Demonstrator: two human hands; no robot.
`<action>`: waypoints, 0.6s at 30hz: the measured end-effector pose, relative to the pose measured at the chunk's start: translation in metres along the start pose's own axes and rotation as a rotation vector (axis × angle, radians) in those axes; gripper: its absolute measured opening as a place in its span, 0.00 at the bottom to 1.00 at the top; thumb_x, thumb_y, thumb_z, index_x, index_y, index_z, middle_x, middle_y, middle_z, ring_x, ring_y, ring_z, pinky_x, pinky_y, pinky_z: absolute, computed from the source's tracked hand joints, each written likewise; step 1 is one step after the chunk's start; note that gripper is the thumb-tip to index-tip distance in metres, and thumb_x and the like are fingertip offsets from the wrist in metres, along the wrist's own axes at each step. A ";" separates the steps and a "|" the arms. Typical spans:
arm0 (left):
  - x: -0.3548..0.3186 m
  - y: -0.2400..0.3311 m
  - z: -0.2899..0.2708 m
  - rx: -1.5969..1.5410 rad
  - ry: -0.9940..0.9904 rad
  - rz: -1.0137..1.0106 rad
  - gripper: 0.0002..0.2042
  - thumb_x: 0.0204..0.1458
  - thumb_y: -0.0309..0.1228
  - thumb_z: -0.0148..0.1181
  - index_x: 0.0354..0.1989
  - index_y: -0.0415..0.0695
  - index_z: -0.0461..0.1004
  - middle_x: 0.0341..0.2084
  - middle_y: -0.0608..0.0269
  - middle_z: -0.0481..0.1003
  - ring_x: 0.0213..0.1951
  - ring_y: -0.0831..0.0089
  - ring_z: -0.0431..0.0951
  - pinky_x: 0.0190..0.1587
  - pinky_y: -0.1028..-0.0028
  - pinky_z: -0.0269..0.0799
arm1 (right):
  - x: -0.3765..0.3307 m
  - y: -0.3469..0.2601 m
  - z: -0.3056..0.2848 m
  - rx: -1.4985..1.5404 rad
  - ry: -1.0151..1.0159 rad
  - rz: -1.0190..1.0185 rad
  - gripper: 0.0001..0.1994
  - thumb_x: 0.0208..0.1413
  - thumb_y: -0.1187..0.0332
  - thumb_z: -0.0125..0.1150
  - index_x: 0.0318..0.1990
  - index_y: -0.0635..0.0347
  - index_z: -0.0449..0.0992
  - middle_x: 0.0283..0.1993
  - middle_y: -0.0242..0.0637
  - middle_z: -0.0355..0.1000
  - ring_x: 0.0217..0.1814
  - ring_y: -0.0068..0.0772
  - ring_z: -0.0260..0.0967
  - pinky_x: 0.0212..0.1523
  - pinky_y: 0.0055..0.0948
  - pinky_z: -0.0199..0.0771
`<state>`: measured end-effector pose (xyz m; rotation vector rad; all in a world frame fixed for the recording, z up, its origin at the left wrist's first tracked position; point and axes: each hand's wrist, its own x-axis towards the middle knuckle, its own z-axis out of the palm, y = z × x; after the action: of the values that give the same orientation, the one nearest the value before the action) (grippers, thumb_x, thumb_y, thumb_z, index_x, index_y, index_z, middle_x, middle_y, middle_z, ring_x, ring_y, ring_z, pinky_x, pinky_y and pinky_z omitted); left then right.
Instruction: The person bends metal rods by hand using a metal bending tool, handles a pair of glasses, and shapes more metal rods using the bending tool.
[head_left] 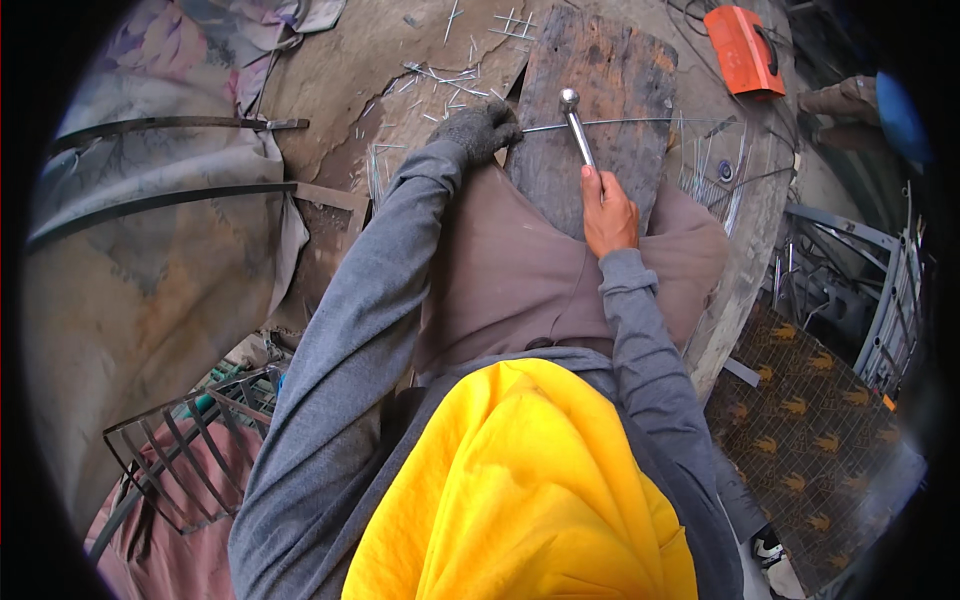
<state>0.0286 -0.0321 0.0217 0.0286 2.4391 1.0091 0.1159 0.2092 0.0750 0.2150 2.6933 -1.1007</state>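
Your bare right hand point(608, 212) is clamped around the handle of a hammer point(576, 122), its rounded silver head resting over a thin wire point(620, 123). Your gloved left hand point(482, 130) is closed on the wire's near end, pinning it to a dark, weathered wooden board point(610, 70). The wire runs straight and pale across the board. Short wire offcuts point(450, 80) litter the table point(330, 90) beyond; an orange box point(742, 50) lies far right.
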 end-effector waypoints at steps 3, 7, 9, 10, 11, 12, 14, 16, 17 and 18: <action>0.003 -0.003 0.001 -0.001 0.002 0.010 0.17 0.57 0.45 0.59 0.44 0.45 0.78 0.41 0.56 0.80 0.48 0.60 0.79 0.53 0.63 0.70 | -0.002 0.005 0.001 0.070 0.040 -0.032 0.25 0.65 0.43 0.46 0.35 0.60 0.70 0.28 0.52 0.74 0.34 0.65 0.71 0.35 0.53 0.67; 0.009 0.000 0.004 -0.021 -0.036 0.000 0.17 0.57 0.45 0.58 0.44 0.45 0.78 0.41 0.56 0.80 0.47 0.60 0.79 0.53 0.63 0.70 | 0.010 0.020 0.005 -0.050 -0.019 0.026 0.25 0.65 0.43 0.45 0.37 0.59 0.71 0.29 0.53 0.74 0.36 0.66 0.71 0.37 0.54 0.67; 0.007 0.000 0.002 -0.023 -0.057 -0.016 0.17 0.57 0.45 0.58 0.44 0.44 0.78 0.40 0.56 0.80 0.47 0.60 0.79 0.52 0.63 0.70 | 0.007 0.014 0.000 -0.008 -0.009 0.021 0.25 0.65 0.43 0.45 0.37 0.59 0.71 0.29 0.54 0.74 0.36 0.66 0.71 0.37 0.54 0.67; 0.006 -0.001 0.001 -0.022 -0.035 -0.001 0.16 0.57 0.44 0.58 0.43 0.44 0.78 0.40 0.56 0.80 0.46 0.61 0.79 0.52 0.63 0.71 | 0.005 0.010 -0.002 0.035 0.002 0.018 0.25 0.66 0.43 0.44 0.37 0.59 0.71 0.30 0.54 0.74 0.37 0.66 0.71 0.38 0.54 0.67; 0.003 -0.002 0.002 -0.022 -0.012 0.011 0.16 0.57 0.44 0.58 0.43 0.44 0.78 0.39 0.56 0.81 0.45 0.61 0.79 0.51 0.63 0.71 | 0.002 0.007 -0.003 0.035 -0.002 0.017 0.25 0.66 0.43 0.44 0.37 0.59 0.71 0.30 0.54 0.74 0.37 0.66 0.71 0.38 0.54 0.67; 0.003 -0.004 0.003 -0.024 -0.011 0.007 0.16 0.57 0.44 0.58 0.43 0.44 0.78 0.39 0.56 0.81 0.45 0.61 0.79 0.51 0.63 0.71 | -0.002 0.003 -0.004 0.080 0.057 -0.024 0.25 0.66 0.43 0.44 0.37 0.59 0.71 0.30 0.55 0.74 0.37 0.66 0.71 0.38 0.54 0.67; 0.007 -0.005 0.003 -0.044 -0.017 0.015 0.16 0.57 0.45 0.57 0.43 0.45 0.78 0.38 0.56 0.80 0.44 0.61 0.79 0.51 0.63 0.71 | -0.001 0.005 -0.005 0.125 0.120 -0.065 0.26 0.66 0.42 0.43 0.37 0.59 0.71 0.30 0.55 0.74 0.37 0.67 0.70 0.38 0.54 0.67; 0.009 -0.002 0.003 -0.021 -0.031 0.012 0.16 0.57 0.45 0.57 0.43 0.45 0.78 0.38 0.56 0.80 0.44 0.62 0.79 0.51 0.63 0.71 | 0.008 0.014 -0.006 -0.070 -0.015 0.020 0.26 0.66 0.42 0.43 0.38 0.59 0.71 0.30 0.54 0.74 0.36 0.66 0.71 0.37 0.54 0.67; 0.009 -0.002 0.003 0.002 -0.042 0.000 0.16 0.57 0.45 0.57 0.43 0.45 0.78 0.38 0.56 0.80 0.44 0.62 0.79 0.51 0.63 0.71 | 0.009 0.010 -0.007 -0.069 -0.014 0.017 0.26 0.66 0.42 0.43 0.38 0.59 0.71 0.30 0.54 0.74 0.36 0.66 0.71 0.37 0.54 0.67; 0.008 -0.004 0.002 0.003 -0.039 0.000 0.16 0.57 0.45 0.57 0.43 0.45 0.78 0.38 0.56 0.80 0.44 0.62 0.79 0.51 0.63 0.71 | 0.010 0.005 -0.010 -0.055 -0.028 0.027 0.26 0.66 0.42 0.43 0.37 0.59 0.71 0.30 0.54 0.74 0.36 0.66 0.71 0.37 0.54 0.67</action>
<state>0.0233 -0.0317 0.0145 0.0489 2.4050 0.9952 0.1059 0.2204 0.0755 0.2245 2.6835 -1.0126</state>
